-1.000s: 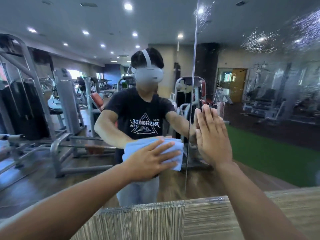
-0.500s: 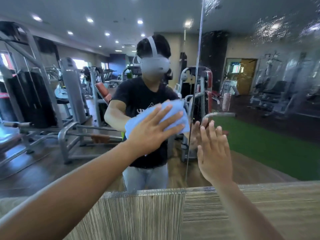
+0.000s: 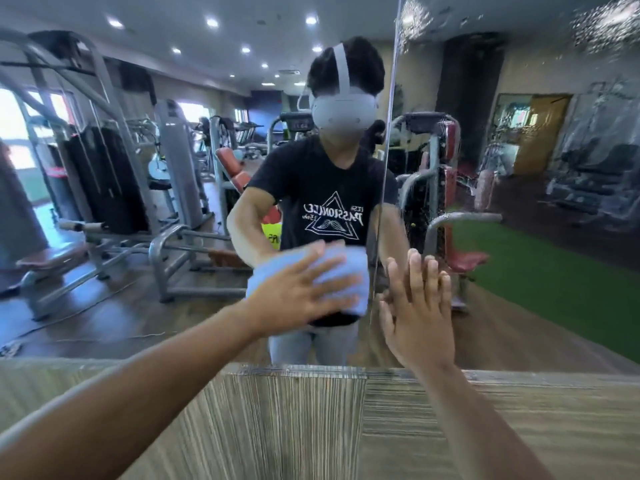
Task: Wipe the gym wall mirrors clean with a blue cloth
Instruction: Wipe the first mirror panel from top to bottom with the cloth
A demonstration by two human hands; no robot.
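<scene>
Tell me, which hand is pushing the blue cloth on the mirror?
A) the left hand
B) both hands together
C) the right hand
A: the left hand presses the blue cloth against the mirror with its fingers spread, while the right hand lies bare and flat on the glass beside it.

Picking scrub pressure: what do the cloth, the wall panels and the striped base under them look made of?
Blue cloth: soft, thick folded fabric, likely microfibre or terry, with a matte, fuzzy surface.
Mirror panels: glossy glass. They give sharp gym reflections, a thin vertical seam runs between them, and droplets speckle the right one.
Base panel: probably matte wood-grain laminate with a fine striped pattern; it could be veneer.
</scene>
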